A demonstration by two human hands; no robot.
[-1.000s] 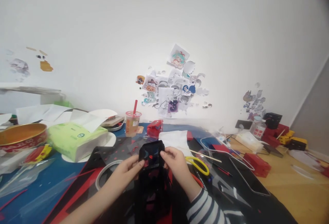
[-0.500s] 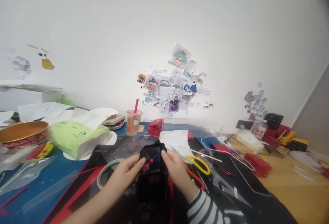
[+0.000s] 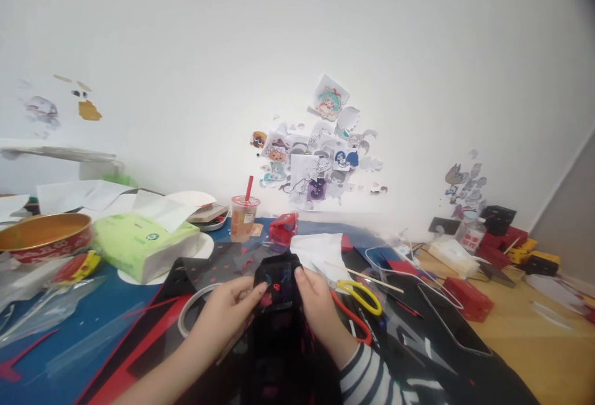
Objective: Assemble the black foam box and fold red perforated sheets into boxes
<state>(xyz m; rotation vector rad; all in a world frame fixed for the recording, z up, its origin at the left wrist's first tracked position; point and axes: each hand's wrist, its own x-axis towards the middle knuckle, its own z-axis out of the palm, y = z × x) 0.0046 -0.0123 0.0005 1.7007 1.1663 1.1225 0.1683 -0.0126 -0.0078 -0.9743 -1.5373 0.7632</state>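
A blue-and-white striped sleeve (image 3: 372, 377) covers the right arm at the bottom, and the left arm is bare. The person's left hand (image 3: 231, 307) and right hand (image 3: 320, 307) both hold on to a black case (image 3: 281, 299) with a shiny front. The case is in the middle, right between the two hands. The left thumb lies on the front near its left edge, and the other left fingers curl at that side. The right thumb presses by the top right corner; the rest of the right fingers are hard to see. The lower part of the case is too dark to make out.

A white ring (image 3: 182, 317) lies partly behind the left arm. Scissors (image 3: 375, 299) with yellow and orange handles lie just beside the right hand, and a dark phone (image 3: 458, 324) is farther right. Past the case is a white paper (image 3: 320, 251). Behind that sit a small red thing (image 3: 283, 229) and a cup (image 3: 242, 222) with a red straw. Farthest off, pictures (image 3: 307, 175) are stuck on a white wall (image 3: 186, 51).
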